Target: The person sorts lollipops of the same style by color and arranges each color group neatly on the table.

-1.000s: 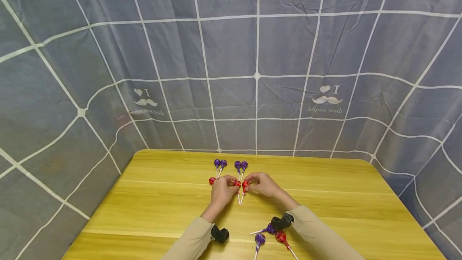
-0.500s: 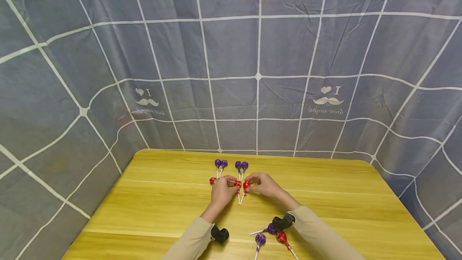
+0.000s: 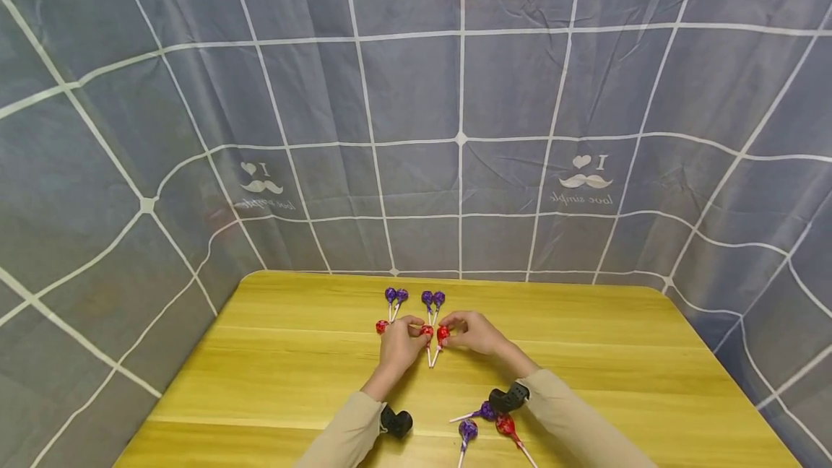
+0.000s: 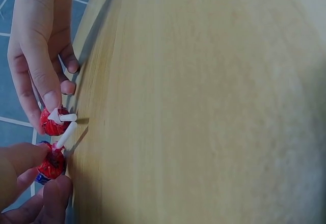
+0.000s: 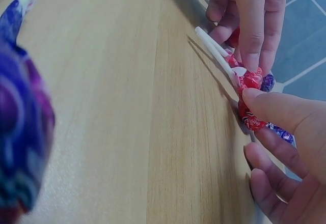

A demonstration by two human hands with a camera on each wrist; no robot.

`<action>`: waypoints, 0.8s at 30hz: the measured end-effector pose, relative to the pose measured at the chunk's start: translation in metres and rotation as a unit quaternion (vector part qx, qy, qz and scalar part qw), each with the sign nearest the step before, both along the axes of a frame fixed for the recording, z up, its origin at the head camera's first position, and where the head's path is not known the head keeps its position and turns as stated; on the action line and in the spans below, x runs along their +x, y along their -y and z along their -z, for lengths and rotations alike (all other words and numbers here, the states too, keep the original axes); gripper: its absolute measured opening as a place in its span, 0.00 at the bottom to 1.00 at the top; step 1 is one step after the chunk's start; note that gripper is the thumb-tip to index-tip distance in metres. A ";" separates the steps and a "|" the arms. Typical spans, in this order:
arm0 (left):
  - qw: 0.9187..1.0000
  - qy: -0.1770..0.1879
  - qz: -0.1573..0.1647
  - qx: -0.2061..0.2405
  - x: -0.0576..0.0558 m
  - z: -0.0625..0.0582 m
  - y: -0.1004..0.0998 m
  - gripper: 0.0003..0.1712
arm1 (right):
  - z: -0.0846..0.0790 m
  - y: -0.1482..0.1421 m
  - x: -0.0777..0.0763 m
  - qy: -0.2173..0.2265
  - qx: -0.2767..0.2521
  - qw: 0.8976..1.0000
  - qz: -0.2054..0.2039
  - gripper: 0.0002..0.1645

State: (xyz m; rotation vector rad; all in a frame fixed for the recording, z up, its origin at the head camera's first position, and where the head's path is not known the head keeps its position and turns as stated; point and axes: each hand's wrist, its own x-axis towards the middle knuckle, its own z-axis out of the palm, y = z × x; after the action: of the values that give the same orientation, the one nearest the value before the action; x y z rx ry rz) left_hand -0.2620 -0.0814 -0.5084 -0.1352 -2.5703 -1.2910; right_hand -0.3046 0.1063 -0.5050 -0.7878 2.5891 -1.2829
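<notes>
Two red-wrapped lollipops lie side by side on the table, their white sticks converging toward the person. My left hand (image 3: 400, 345) pinches the left red lollipop (image 3: 427, 331) by its head. The head of the right red lollipop (image 3: 443, 333) is pinched between thumb and finger of my right hand (image 3: 477, 333). Both wrist views show the thumbs and fingertips on the wrapped heads. Just beyond them lies a pair of purple lollipops (image 3: 432, 298). Farther left is another purple pair (image 3: 396, 295), with a red lollipop (image 3: 381, 326) below it, partly hidden behind my left hand.
Near the front of the wooden table (image 3: 292, 381) lie a purple lollipop (image 3: 468, 430), a second purple lollipop (image 3: 484, 411) partly under the right wrist camera, and a red lollipop (image 3: 505, 425). A grey checked curtain (image 3: 416, 179) encloses the table's back and sides.
The head view shifts slightly. Both hands stay on the two red lollipops, and the right one's head sits a touch farther from the left one.
</notes>
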 end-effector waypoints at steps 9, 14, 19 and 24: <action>1.000 -0.001 0.007 0.000 0.001 -0.003 0.000 0.12 | 0.001 0.000 -0.002 0.003 -0.002 1.000 -0.003 0.18; 1.000 0.005 -0.002 0.001 0.002 -0.003 -0.002 0.13 | 0.001 -0.001 -0.002 -0.001 -0.002 1.000 -0.011 0.19; 1.000 -0.008 -0.012 -0.011 0.005 -0.006 -0.002 0.15 | 0.000 -0.003 -0.001 -0.003 -0.008 1.000 -0.013 0.20; 1.000 -0.010 -0.013 -0.009 0.011 -0.011 0.001 0.17 | -0.002 -0.005 0.001 0.001 -0.010 1.000 0.005 0.20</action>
State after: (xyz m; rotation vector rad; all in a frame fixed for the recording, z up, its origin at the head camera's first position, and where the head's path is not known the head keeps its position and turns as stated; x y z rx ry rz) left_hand -0.2510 -0.0824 -0.4977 -0.1176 -2.5605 -1.2507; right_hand -0.3032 0.1111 -0.5030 -0.7768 2.5861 -1.3140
